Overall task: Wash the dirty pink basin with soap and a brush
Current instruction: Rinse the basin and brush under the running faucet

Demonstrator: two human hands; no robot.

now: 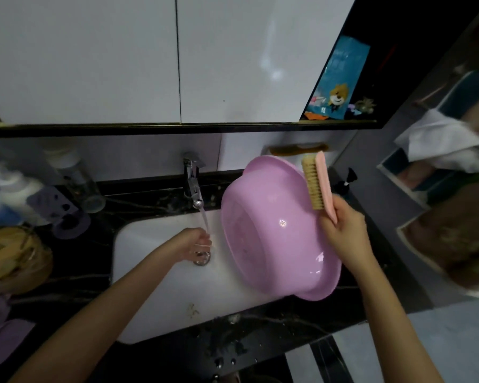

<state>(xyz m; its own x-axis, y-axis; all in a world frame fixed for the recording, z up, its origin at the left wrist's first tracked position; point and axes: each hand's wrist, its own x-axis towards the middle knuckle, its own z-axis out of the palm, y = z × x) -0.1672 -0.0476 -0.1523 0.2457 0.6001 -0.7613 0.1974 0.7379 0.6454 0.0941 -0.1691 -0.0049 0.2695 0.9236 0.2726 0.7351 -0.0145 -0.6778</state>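
Over the right side of the white sink (161, 286), pink basin (274, 230) tipped up on edge: lower rim at the black counter (274, 335), open mouth turned left and up toward the tap (192, 186).

Grips the brush (320, 183) in the right hand (343, 233), fingers wrapped round the lower end of the handle, bristles facing left at the basin's upper right rim. Holds it nearly upright, long axis running along that rim rather than across it; touching the plastic or just clear, cannot tell.

Rinses the left hand (197, 241) under the running stream (205, 219), above the drain (202, 258), fingers curled under with nothing visible in them, just apart from the basin's left wall.

Puts the right hand nearer by far: hollow of the basin lies left of the bristles and below.

Calls, by the look of it, for swinging the brush left and down over the rim, and likely for the left hand to steady the basin, which may slide on edge. Shows no suds clearly.
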